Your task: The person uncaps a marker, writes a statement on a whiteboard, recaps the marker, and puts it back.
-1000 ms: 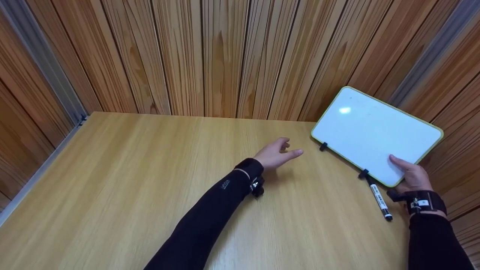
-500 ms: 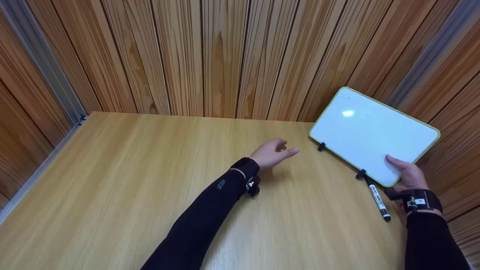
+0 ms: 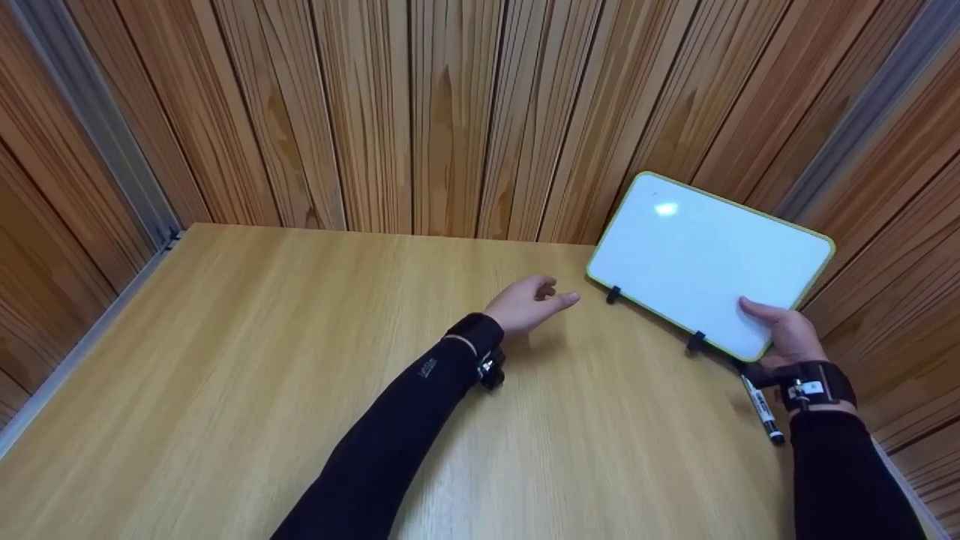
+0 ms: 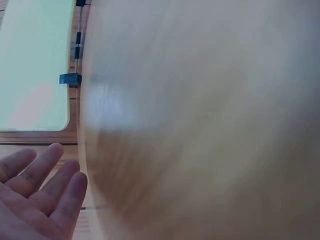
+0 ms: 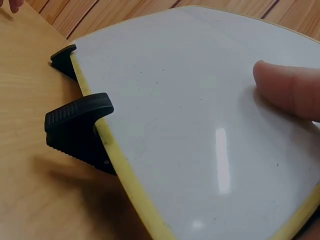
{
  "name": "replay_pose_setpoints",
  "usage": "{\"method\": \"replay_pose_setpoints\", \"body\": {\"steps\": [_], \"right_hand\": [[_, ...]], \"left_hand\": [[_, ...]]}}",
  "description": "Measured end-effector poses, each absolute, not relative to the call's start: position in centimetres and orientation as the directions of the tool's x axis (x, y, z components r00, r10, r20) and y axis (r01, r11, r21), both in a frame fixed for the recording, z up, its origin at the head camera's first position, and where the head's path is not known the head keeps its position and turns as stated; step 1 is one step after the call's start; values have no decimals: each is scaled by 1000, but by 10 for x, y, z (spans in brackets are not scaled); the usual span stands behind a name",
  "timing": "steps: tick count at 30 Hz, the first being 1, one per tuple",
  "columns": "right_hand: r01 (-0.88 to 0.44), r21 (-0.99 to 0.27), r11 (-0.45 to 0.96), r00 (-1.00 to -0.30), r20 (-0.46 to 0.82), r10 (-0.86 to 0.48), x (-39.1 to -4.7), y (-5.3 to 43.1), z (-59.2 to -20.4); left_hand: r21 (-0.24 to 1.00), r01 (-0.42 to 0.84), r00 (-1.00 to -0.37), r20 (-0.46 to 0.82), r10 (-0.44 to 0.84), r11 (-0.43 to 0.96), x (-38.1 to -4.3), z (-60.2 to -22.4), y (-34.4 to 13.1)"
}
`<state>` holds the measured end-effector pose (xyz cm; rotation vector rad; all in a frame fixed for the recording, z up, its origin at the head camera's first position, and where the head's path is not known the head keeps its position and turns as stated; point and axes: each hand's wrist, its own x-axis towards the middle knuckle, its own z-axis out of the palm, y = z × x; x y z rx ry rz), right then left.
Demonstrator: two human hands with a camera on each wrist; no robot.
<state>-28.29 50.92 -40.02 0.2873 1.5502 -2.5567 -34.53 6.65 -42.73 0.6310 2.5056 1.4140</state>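
Spreading across the lower part of the head view, a pale wooden desk (image 3: 285, 360) has straight grain and a soft sheen toward its front. A thin grey strip (image 3: 67, 367) follows its left edge, with small dark fittings (image 3: 174, 238) at the back left corner. Behind the back edge stands a wall (image 3: 450, 127) of vertical boards in orange-brown wood with dark grooves; similar boarding covers both sides, and grey posts fill the corners, one on the left (image 3: 105, 127) and one on the right (image 3: 862, 112).

The whiteboard (image 3: 712, 259) leans back over the desk's back right corner, its yellow-green rim slanting and a bright reflection on its face. Two black clips (image 3: 696, 343) sit along its lower edge; whether they touch the desk is hard to tell. The right hand (image 3: 791, 337) grips the board's lower right part, thumb on the face. Below it, near the desk's right edge, slants a marker (image 3: 763, 411), its upper end hidden.

The left hand (image 3: 529, 304), released with loosely bent fingers, hovers between the desk's middle and the board, its shadow falling on the wood. Black sleeves (image 3: 386, 435) cover both arms.
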Motion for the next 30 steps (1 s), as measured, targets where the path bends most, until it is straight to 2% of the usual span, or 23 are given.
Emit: {"method": "replay_pose_setpoints", "body": {"steps": [5,14,21,30], "right_hand": [[210,-883,-420,-976,-211,-46,-296,492,-402],[215,-866,-452,-974,-158,-160,-314,461,-414],[238,-902,-359,-969,-198,-146,-319,431,-411],[285,-890,-354,-952,-219,-216,-323,398,-414]], "left_hand": [[864,250,-902,44,430,437,-349,-427,56],[882,222,-921,49,386,417,-352,-433,31],[886,195,-935,38,353,420,-359,-436,6],[933,155,-939,36,342,325,-361,-441,-25]]}}
